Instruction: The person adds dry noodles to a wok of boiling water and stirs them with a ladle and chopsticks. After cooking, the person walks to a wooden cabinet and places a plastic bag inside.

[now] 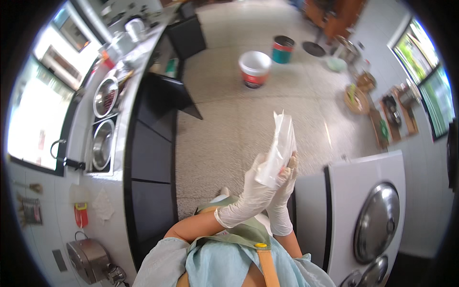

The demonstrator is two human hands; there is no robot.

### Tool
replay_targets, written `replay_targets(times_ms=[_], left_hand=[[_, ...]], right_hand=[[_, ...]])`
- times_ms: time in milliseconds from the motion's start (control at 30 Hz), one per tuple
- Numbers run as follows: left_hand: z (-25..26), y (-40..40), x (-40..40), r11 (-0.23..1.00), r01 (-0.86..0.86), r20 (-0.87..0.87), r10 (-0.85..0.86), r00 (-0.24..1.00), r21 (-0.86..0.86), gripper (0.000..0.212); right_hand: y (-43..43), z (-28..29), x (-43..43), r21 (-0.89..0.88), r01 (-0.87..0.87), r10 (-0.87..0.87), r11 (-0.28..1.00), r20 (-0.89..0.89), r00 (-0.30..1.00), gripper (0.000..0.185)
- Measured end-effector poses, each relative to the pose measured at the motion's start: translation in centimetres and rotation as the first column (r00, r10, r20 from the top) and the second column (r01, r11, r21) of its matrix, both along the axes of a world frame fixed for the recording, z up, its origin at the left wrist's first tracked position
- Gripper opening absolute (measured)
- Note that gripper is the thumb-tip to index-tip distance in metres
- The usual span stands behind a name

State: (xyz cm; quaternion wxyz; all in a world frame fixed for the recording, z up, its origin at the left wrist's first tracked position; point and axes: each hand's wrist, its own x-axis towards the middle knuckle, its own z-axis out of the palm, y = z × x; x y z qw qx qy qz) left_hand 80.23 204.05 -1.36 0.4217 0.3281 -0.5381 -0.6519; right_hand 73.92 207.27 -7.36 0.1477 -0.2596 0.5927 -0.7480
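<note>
Both of my hands wear thin whitish gloves and are close together in front of my body. Between them is a long bundle of translucent white plastic [278, 152], perhaps folded or rolled plastic bags, its far end pointing away from me. My left hand [255, 192] supports its near left side. My right hand [287, 183] grips the near right side, fingers curled against the plastic. The bundle hides part of both hands' fingers. Below them is a green apron [247, 231] with a tan strap.
On the left, a counter [123, 132] holds a sink with a steel basin [103, 144] and a colander [106, 97]. A cabinet door [175, 95] hangs open over the floor. Ahead stand a white-and-red bucket [254, 68] and a teal bucket [282, 52]. Pan lids [377, 222] lie on the right-hand worktop.
</note>
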Motion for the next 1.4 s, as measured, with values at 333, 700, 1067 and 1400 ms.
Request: replay_targets(times_ms=[333,700,1067,1400], left_hand=[[1.4,-19.9,5.2,0.854,0.158,0.153,-0.093,0.984,-0.495,0.078],[-1.9,-52.7,6.8,0.943,0.236,-0.266,-0.171,0.949,0.234,0.074],[-2.8,-77.6,0.5,0.944,-0.302,0.220,0.270,0.938,0.131,0.033],[1.6,-106.1,-10.8,0.953,-0.063,0.586,0.234,0.776,-0.297,0.030]], right_hand=[[-19.8,-1.2,4.3,-0.183,-0.392,0.422,0.902,0.172,0.890,0.058],[-48.0,2.9,-3.3,-0.182,-0.493,0.523,0.851,0.382,0.762,0.049],[-79.2,5.1,-10.2,-0.140,-0.734,0.731,0.664,0.329,0.598,0.067],[-106.1,3.5,-22.3,-0.179,-0.544,0.566,0.820,0.403,0.719,0.046]])
